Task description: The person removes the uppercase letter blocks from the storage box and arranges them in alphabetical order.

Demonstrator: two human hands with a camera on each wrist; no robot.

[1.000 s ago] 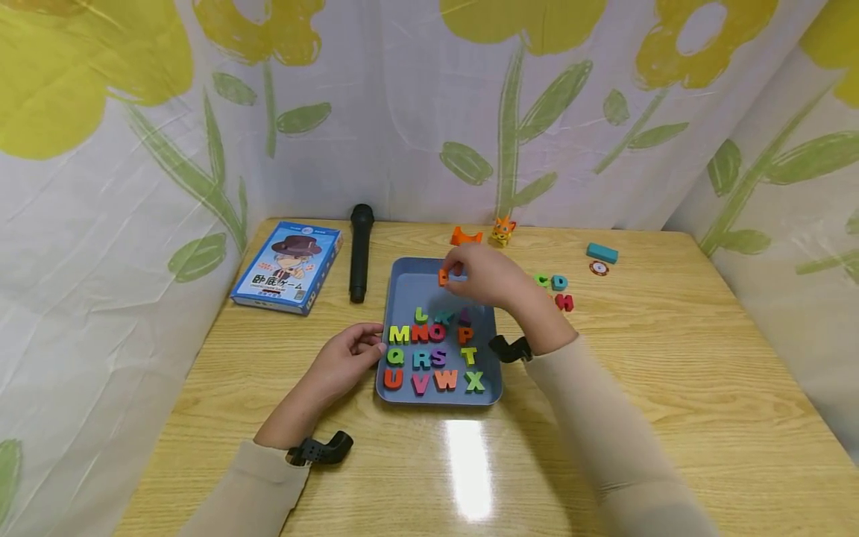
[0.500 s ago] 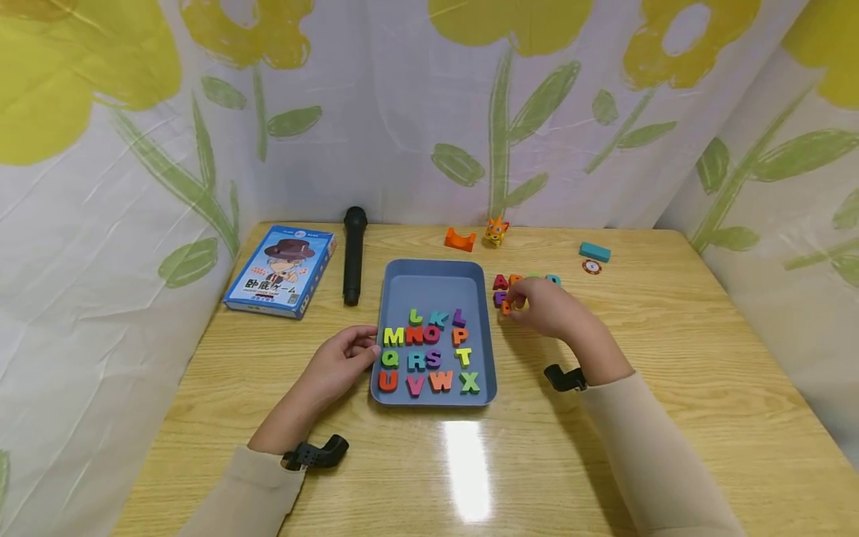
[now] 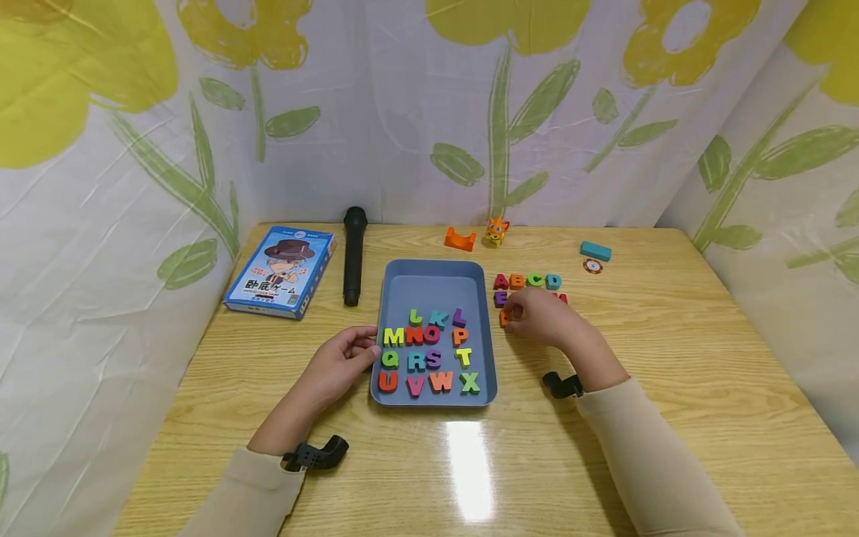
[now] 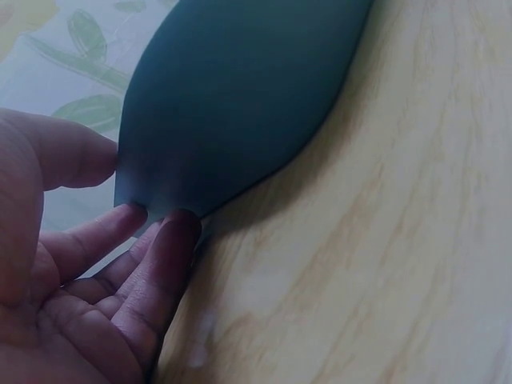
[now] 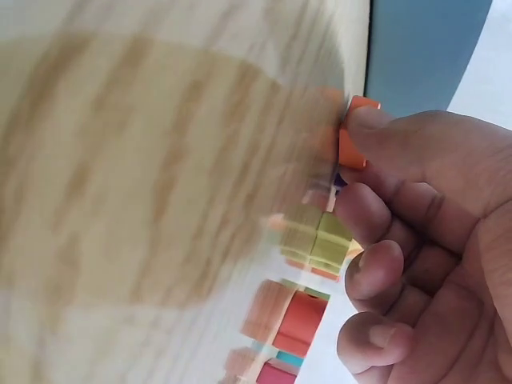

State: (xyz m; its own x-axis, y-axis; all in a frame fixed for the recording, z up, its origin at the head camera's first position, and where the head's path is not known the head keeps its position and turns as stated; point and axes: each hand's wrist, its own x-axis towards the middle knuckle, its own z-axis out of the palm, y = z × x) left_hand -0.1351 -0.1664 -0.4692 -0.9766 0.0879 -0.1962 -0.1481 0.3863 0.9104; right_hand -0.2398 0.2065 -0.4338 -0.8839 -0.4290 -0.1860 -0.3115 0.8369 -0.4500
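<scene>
My right hand [image 3: 545,317] pinches an orange letter block [image 3: 504,319] low over the table, just right of the tray and below the purple letter E [image 3: 499,299]. In the right wrist view, thumb and index finger hold this orange block [image 5: 354,152], while the other fingers curl loosely. Which letter it is I cannot tell. My left hand [image 3: 344,361] touches the left wall of the blue-grey tray [image 3: 429,268] with its fingertips, fingers loosely bent. Inside the tray lie several rows of coloured letters, among them a yellow M [image 3: 394,337] and a green X [image 3: 470,383].
A row of letters with a red A [image 3: 500,281] and a teal D [image 3: 553,282] lies beyond my right hand. Farther back are a blue game box [image 3: 282,270], a black microphone [image 3: 353,257], an orange stand [image 3: 459,239], a fox figure [image 3: 496,230], a teal block [image 3: 595,251] and a chip [image 3: 593,266].
My right hand carried the orange letter block from above the tray rightward to the table, then slightly nearer, below the E. My left hand stayed at the tray wall.
</scene>
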